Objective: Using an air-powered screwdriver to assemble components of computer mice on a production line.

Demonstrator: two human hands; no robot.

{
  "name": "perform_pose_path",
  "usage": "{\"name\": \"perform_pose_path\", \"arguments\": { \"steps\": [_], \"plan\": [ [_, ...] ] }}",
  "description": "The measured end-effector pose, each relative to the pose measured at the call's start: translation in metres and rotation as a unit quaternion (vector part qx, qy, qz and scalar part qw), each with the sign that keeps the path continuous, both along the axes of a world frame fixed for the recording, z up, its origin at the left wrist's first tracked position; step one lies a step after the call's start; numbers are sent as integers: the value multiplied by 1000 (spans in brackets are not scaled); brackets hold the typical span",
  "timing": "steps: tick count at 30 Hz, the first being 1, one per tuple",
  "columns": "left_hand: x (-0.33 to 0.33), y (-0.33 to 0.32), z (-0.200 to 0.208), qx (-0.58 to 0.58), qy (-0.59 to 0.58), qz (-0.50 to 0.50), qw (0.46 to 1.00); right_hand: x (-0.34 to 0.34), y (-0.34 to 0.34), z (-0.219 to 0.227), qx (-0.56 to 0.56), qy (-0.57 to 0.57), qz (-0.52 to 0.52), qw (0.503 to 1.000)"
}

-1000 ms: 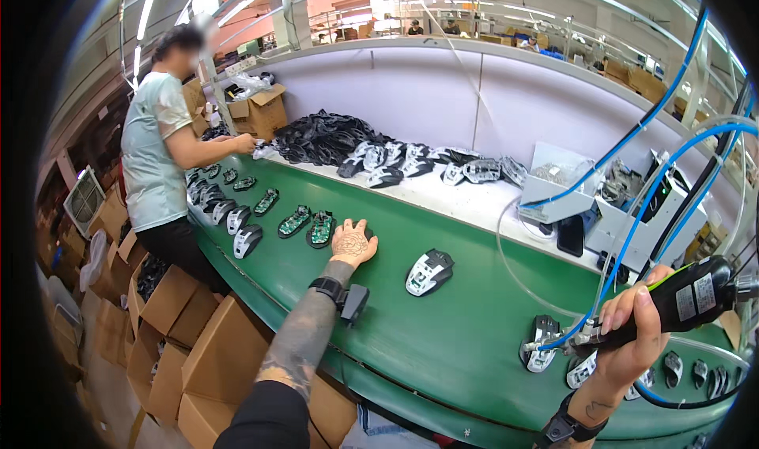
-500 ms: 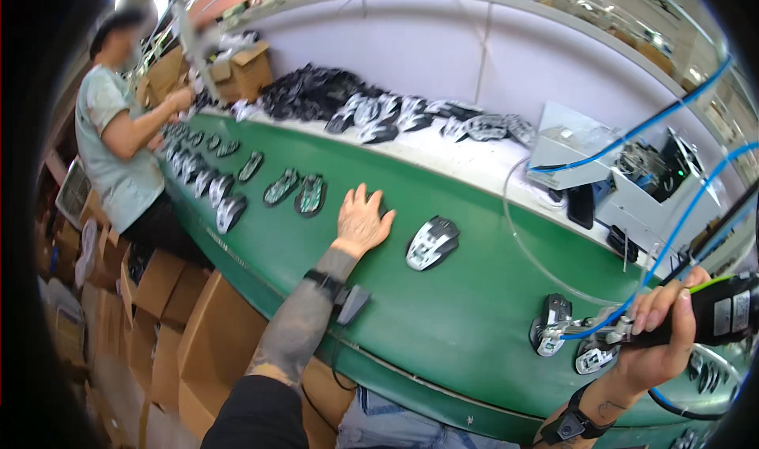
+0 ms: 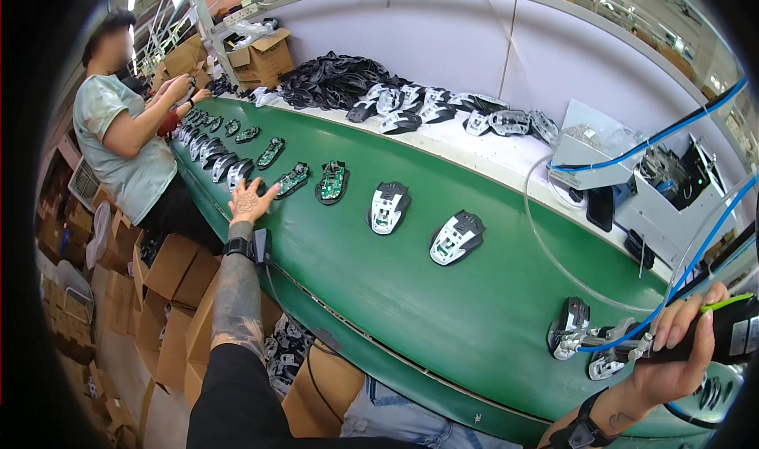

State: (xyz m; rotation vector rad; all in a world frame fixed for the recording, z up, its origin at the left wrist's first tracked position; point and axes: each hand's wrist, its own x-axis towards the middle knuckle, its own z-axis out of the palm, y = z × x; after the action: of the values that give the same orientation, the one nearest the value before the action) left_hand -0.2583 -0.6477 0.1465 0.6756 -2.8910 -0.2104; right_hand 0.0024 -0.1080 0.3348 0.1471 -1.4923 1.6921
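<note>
My left hand (image 3: 250,203) is open with its fingers spread, reaching over the near side of the green belt. Its fingertips are beside a grey-and-black mouse shell (image 3: 239,174) and a mouse base with a green circuit board (image 3: 291,182). Another such base (image 3: 332,182) lies to the right. Two mice with white-and-black shells, one here (image 3: 388,208) and one here (image 3: 457,238), rest in mid-belt. My right hand (image 3: 678,330) grips a black screwdriver tool (image 3: 729,332) with a green lever. Its metal tip end reaches over a mouse (image 3: 569,327); a second mouse (image 3: 607,360) is partly hidden.
A co-worker (image 3: 126,125) stands at the far left, hands raised over the belt. Black parts (image 3: 340,81) and mouse shells (image 3: 436,107) line the white ledge. At right stand a screw feeder (image 3: 660,184) and a blue hose (image 3: 696,267). Cardboard boxes (image 3: 178,267) crowd the floor.
My left hand has moved left, away from the mouse it covered in mid-belt, toward the rows of shells and bases. My right hand keeps its hold on the screwdriver near the same mice.
</note>
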Motion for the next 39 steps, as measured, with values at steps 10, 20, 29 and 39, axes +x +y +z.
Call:
{"name": "perform_pose_path", "arguments": {
  "steps": [10,20,29,39],
  "plan": [
    [9,-42,-3,59,55,-83,993,1,1,1,1,13,20,1000],
    [-35,136,-12,37,130,-227,964,6,0,0,0,17,40,999],
    [-45,154,-29,6,41,-193,980,1,-2,6,-34,25,23,999],
    [-51,178,2,17,-175,-136,975,8,1,8,-14,9,-31,999]
  ]
}}
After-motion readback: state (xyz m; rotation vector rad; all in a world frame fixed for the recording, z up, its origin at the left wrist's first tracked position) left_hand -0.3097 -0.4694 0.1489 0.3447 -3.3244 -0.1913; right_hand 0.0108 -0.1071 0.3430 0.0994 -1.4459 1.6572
